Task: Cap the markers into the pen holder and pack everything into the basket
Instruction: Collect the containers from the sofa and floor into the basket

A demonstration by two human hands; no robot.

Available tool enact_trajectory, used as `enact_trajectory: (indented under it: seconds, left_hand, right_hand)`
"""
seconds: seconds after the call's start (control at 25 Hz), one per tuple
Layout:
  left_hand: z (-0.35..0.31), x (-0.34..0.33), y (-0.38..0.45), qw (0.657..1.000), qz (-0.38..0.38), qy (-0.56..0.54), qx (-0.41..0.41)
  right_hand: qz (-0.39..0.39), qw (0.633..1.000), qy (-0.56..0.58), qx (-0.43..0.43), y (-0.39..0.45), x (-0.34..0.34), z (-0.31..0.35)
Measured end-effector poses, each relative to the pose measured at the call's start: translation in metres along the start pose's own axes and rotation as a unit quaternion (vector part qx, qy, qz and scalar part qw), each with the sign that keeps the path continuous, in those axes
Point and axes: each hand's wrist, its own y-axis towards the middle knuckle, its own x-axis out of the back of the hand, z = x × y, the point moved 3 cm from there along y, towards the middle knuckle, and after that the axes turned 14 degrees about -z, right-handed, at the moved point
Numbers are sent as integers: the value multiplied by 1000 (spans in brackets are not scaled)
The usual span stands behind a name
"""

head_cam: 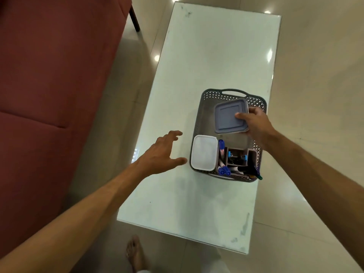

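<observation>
Packing is nearly finished. Nearest in the basket (199,115) on the worktop (206,56), the pen holder (239,157) stands with capped markers (223,168), and a white box (203,152) sits at its nine o'clock. Left hand (161,152) hovers beside the basket, fingers spread, holding nothing. Farther, at twelve o'clock, the right hand (256,125) pinches a blue-lidded box (230,116); next it likely needs lowering flat and releasing.

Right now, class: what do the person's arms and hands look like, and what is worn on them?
Both forearms are bare to the picture's edge, with no sleeves showing. The left hand and right hand wear no gloves, and no rings, watch or bands show. No markings are visible on either arm.
</observation>
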Motion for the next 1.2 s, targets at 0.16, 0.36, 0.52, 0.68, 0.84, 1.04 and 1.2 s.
enact_trajectory:
  seconds: [0.16, 0.36, 0.52, 0.68, 0.84, 1.04, 1.2]
  left_hand:
    - [20, -18, 4, 998, 36, -26, 41]
    - [26, -47, -3, 988, 111, -45, 97]
    - [20, -77, -6, 988, 100, -73, 95]
    - [19, -103, -6, 970, 17, -192, 147]
    - [18, -122, -11, 920, -28, -316, 232]
    - [20, -128, -12, 911, -50, -342, 227]
    - [22, -127, -9, 923, -55, -318, 211]
  right_hand:
    - [-11, 996, 3, -85, 20, -11, -39]
    - [-21, 993, 25, -114, 22, -29, -70]
    - [-20, 990, -139, -17, 21, -32, -75]
    - [0, 959, -280, 52, 20, -33, -67]
    - [54, 915, -381, 121, 19, -35, -62]
    - [77, 904, -403, 120, 19, -25, -56]
    - [56, 905, -393, 153, 21, -30, -39]
